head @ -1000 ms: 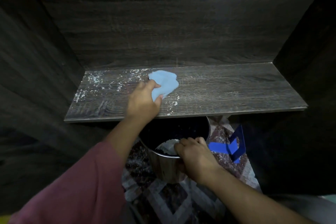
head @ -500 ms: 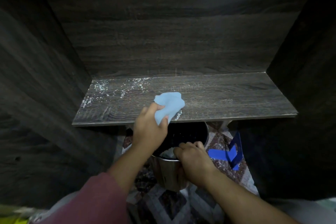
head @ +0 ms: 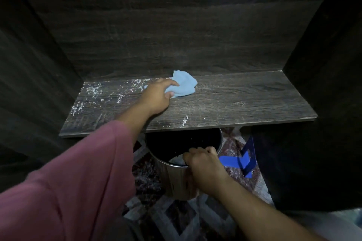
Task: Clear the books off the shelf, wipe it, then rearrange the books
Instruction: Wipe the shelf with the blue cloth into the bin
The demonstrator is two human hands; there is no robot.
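- Closest to you: your right hand (head: 203,164) has its fingers curled over the rim of the metal bin (head: 174,182), clamped tight. I'd guess that's to keep it parked under the front edge of the shelf (head: 244,101) so crumbs drop in.
- A blue bracket thing (head: 242,162) sits on the rug (head: 176,217) just right of the bin.
- Shelf's cleared, no books anywhere in view.
- Your left hand (head: 156,98) has fingers and thumb closed round the bunched blue cloth (head: 185,84), mid-shelf toward the back.
- White dust (head: 94,90) covers the far left, so that's probably next.
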